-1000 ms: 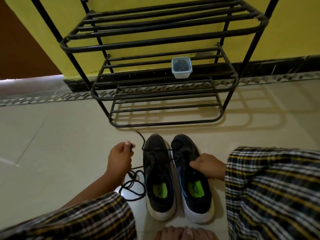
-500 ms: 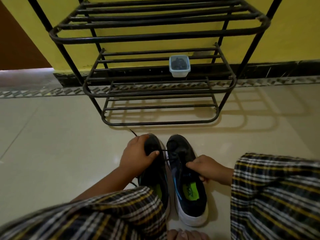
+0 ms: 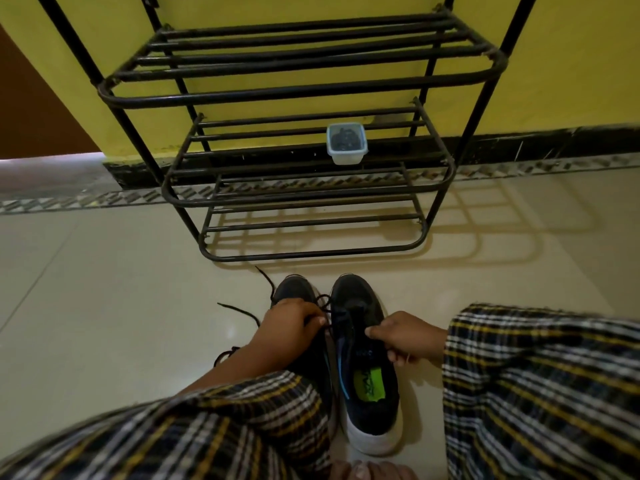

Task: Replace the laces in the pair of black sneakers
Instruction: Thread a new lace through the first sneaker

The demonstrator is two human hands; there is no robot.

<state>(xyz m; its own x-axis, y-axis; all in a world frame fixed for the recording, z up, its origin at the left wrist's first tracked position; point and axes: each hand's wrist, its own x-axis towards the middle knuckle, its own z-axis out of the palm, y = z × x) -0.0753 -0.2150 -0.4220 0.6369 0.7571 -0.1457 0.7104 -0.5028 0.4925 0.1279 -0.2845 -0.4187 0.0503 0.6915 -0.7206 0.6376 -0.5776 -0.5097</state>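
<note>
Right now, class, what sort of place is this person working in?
Probably a home entryway or hallway: a black metal shoe rack stands against a yellow wall, on a pale tiled floor.

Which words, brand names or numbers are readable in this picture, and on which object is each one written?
No text can be read with certainty.
Green insole patch inside the right sneaker: a dark printed logo, too blurred to read.
Sneaker tongue: small light marks, too small to read.
Plastic container on the shoe rack: no label visible.
</note>
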